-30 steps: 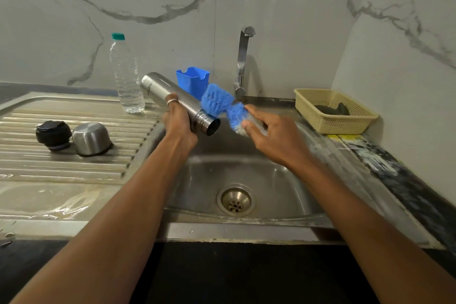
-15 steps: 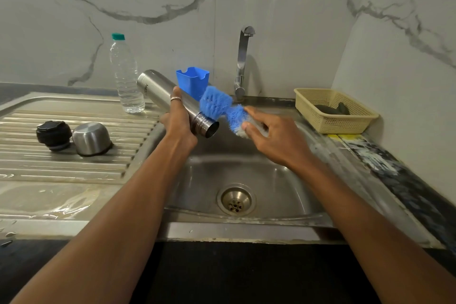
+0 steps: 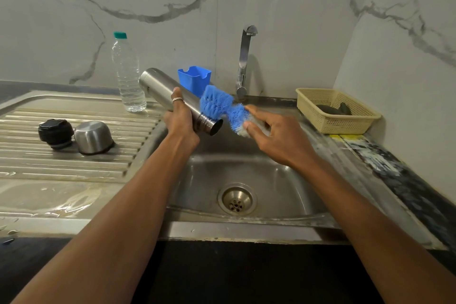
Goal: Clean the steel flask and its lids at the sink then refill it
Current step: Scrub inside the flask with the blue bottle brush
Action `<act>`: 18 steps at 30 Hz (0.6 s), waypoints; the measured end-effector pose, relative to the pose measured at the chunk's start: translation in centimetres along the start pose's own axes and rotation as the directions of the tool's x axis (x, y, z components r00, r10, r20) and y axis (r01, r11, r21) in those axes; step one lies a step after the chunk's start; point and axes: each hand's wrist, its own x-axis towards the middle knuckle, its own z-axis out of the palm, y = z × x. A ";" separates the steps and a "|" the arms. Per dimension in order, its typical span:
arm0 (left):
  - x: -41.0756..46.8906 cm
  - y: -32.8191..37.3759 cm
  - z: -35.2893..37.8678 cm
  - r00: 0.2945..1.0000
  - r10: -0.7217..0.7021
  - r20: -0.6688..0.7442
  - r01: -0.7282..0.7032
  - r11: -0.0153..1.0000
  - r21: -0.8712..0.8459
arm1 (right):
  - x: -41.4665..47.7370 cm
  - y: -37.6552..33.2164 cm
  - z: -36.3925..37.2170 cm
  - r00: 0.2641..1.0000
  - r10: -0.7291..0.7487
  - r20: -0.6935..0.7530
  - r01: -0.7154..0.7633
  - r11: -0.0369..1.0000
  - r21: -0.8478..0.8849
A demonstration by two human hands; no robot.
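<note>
My left hand [image 3: 181,119] grips the steel flask [image 3: 161,88] around its lower body and holds it tilted over the sink [image 3: 271,180], open mouth pointing down to the right. My right hand [image 3: 274,135] holds the handle of a blue bristle brush [image 3: 217,103], whose bristles lie against the flask's side near the neck. On the draining board [image 3: 61,163] at the left lie the black inner lid [image 3: 55,133] and the steel cup lid [image 3: 92,137], side by side.
A clear plastic water bottle [image 3: 128,76] with a green cap stands at the back of the draining board. A blue holder [image 3: 195,79] and the tap [image 3: 244,61] are behind the sink. A beige basket [image 3: 333,113] sits on the right counter.
The flask has tipped slightly, its base rising toward the back left. The brush has shifted a little along the flask's neck. The lids have not moved.
</note>
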 end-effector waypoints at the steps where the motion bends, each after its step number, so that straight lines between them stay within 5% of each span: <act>1: 0.0 0.0 0.0 1.000 0.007 -0.002 -0.007 1.000 -0.004 | 0.1 0.3 -0.1 1.000 0.020 -0.014 -0.021 0.999 -0.026; 8: 0.3 0.1 0.0 1.000 0.021 -0.009 -0.021 1.000 -0.005 | 0.1 0.3 0.2 1.000 0.004 -0.003 -0.004 1.000 0.014; 12: 0.6 0.2 -0.1 1.000 -0.015 0.002 0.015 0.999 -0.039 | -0.1 1.2 0.2 1.000 0.016 0.016 -0.014 0.994 -0.109; 18: 0.3 0.1 -0.2 0.999 0.000 0.033 0.001 0.999 -0.046 | 0.1 0.6 -0.2 0.999 0.038 0.015 -0.039 0.995 0.093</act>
